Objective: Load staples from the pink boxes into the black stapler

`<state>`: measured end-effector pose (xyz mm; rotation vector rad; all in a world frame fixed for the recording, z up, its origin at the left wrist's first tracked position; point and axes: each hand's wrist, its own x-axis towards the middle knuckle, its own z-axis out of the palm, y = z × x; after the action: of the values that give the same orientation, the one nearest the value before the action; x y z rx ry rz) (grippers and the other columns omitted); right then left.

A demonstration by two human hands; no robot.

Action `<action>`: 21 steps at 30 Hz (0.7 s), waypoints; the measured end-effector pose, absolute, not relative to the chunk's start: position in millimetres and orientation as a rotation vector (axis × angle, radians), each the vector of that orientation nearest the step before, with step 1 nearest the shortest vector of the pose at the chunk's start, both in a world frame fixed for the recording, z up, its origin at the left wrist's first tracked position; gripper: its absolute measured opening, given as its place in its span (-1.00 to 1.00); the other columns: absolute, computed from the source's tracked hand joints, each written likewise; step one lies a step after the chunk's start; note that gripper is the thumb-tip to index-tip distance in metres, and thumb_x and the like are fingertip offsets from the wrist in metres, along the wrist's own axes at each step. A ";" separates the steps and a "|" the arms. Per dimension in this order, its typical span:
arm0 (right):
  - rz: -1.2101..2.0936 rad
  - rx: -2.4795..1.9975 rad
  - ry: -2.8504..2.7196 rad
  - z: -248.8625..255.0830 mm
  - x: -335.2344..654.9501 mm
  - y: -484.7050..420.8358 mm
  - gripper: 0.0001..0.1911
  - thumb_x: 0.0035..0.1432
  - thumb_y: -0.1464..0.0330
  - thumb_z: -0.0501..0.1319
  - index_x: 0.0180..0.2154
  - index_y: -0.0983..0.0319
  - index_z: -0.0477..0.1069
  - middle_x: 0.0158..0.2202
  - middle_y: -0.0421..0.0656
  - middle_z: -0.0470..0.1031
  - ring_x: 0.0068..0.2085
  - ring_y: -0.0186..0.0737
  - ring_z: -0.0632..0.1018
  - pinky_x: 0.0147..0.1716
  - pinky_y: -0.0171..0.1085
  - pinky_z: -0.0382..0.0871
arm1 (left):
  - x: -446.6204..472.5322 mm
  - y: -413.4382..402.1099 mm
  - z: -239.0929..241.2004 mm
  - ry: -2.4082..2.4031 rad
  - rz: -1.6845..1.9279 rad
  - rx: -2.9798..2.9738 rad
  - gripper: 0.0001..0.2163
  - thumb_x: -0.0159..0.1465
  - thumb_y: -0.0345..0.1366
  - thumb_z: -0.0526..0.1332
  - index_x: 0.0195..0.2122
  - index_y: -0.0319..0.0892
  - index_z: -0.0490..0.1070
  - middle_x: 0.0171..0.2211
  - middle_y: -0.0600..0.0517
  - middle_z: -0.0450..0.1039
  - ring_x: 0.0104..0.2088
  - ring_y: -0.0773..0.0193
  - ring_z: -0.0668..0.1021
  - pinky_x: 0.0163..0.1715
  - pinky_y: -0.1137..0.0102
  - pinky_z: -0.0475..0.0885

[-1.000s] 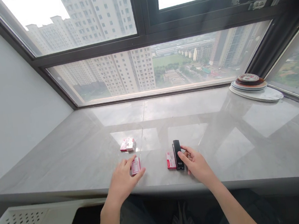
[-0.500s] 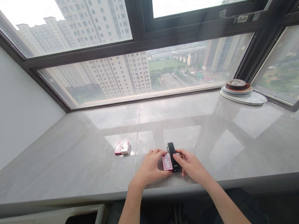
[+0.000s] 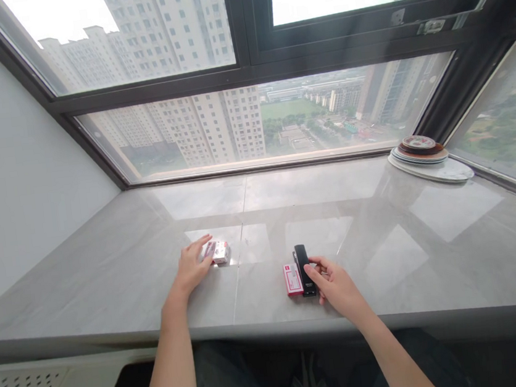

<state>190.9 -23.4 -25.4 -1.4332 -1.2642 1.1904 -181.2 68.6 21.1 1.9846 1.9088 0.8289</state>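
Left of centre in the frame: left hand (image 3: 192, 270), grip released, fingers spread about the small boxes (image 3: 220, 252) on the worktop (image 3: 110, 285); a square pinch on opposite sides should best hold them together. Lower centre: red-and-white box (image 3: 293, 280) alongside the black stapler (image 3: 302, 269), which the right hand (image 3: 342, 286) grasps; a light, steady grip avoids nudging that box.
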 end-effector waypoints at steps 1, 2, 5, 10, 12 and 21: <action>1.194 -1.433 -1.262 -25.3 190.9 -23.3 -0.39 0.25 -0.12 0.19 0.09 0.19 0.43 -0.39 -0.28 0.40 -0.63 -0.37 0.42 -0.64 -0.32 0.40 | -193.9 68.9 13.5 1.904 0.760 1.986 -0.44 0.20 -0.32 0.18 0.27 -0.03 0.38 0.24 0.00 0.39 0.31 0.03 0.28 0.33 0.13 0.19; 1.200 -1.433 -1.259 -25.3 190.7 -23.0 -0.39 0.25 -0.12 0.20 0.10 0.19 0.43 -0.38 -0.27 0.41 -0.63 -0.37 0.42 -0.64 -0.31 0.41 | -203.7 65.9 6.2 1.891 0.717 1.992 -0.44 0.19 -0.30 0.20 0.27 -0.02 0.38 0.24 0.01 0.39 0.31 0.03 0.28 0.33 0.13 0.20; 1.205 -1.432 -1.238 -26.7 189.5 -21.6 -0.37 0.23 -0.11 0.22 0.12 0.19 0.41 -0.36 -0.26 0.41 -0.62 -0.37 0.42 -0.64 -0.30 0.43 | -215.8 42.1 -7.2 1.879 0.694 1.985 -0.47 0.20 -0.17 0.26 0.24 0.04 0.38 0.21 0.04 0.42 0.29 0.03 0.32 0.28 0.15 0.29; 1.215 -1.440 -1.221 -28.7 188.4 -19.6 -0.37 0.22 -0.11 0.23 0.13 0.17 0.41 -0.38 -0.28 0.39 -0.62 -0.37 0.43 -0.64 -0.30 0.43 | -186.0 -2.2 4.4 1.766 0.624 1.965 -0.48 0.14 -0.09 0.38 0.14 -0.01 0.43 0.05 -0.02 0.47 0.07 0.02 0.49 0.11 0.16 0.44; 1.220 -1.443 -1.225 -28.4 188.3 -19.3 -0.36 0.22 -0.12 0.23 0.13 0.17 0.41 -0.36 -0.27 0.41 -0.62 -0.37 0.43 -0.63 -0.30 0.44 | -156.6 -11.1 13.5 1.618 0.639 1.964 -0.53 0.15 -0.16 0.38 0.11 0.01 0.44 0.02 0.00 0.46 0.01 0.08 0.52 0.06 0.21 0.47; 1.211 -1.420 -1.252 -22.8 188.1 -21.4 -0.36 0.23 -0.13 0.21 0.11 0.18 0.41 -0.35 -0.27 0.42 -0.62 -0.38 0.44 -0.63 -0.31 0.45 | -31.2 -4.4 23.0 1.145 0.783 2.029 -0.43 0.12 -0.26 0.46 0.18 0.09 0.41 0.10 0.00 0.44 0.16 0.03 0.46 0.20 0.14 0.38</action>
<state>188.1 -21.4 -22.8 -1.4199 -1.2524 1.2106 -31.2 -4.4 23.0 2.0287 1.1451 0.7832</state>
